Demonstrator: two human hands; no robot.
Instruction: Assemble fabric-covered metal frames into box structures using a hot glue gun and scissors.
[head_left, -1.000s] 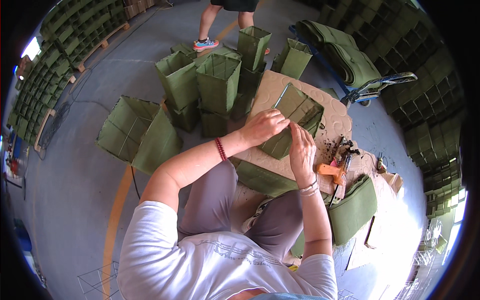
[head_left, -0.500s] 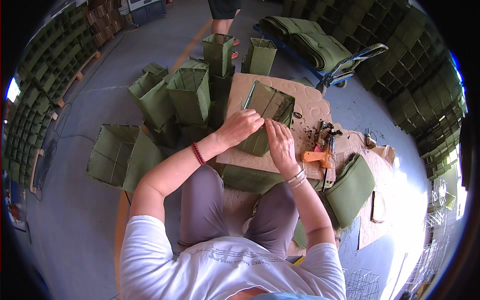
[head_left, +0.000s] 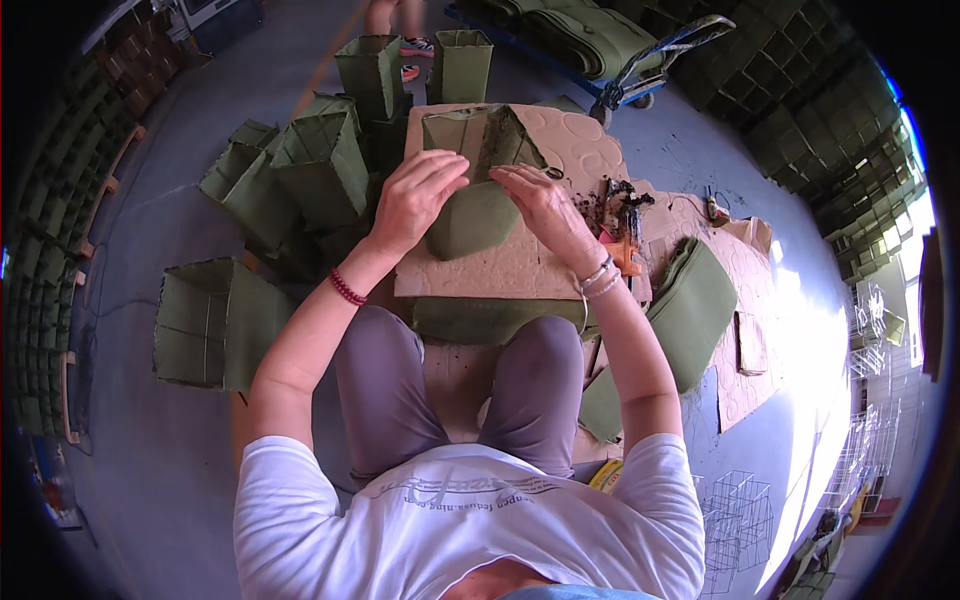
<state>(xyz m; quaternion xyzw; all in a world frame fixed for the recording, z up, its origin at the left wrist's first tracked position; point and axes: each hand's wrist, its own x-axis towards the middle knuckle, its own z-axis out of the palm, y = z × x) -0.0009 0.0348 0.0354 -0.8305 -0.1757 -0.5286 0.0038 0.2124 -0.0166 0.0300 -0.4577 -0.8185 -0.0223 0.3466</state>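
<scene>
A green felt piece [head_left: 472, 228] lies on the cardboard-topped work surface [head_left: 480, 283], with thin wire showing along its far part. Its near part is a rounded flap between my hands. At its left edge is my left hand [head_left: 415, 195], fingers stretched out and pointing inward. Across from it, my right hand [head_left: 545, 212] also has its fingers extended, over the felt's right side. The fingertips are apart, and both thumbs are largely hidden. Beside my right wrist lies an orange glue gun [head_left: 628, 257], partly covered by that arm, near dark clumpy residue [head_left: 625, 205].
Open green felt boxes [head_left: 320, 165] stand at the left, one box [head_left: 205, 325] nearer me. Folded green felt [head_left: 695, 310] lies right of the work surface. Beyond are a blue cart [head_left: 620, 92] with felt and a person's legs [head_left: 395, 18]. Wire frames [head_left: 735, 520] sit lower right.
My hands have moved apart from where they met over the felt. The felt's near part now appears as a rounded flap. The whole view has shifted, with the surroundings higher and further left.
</scene>
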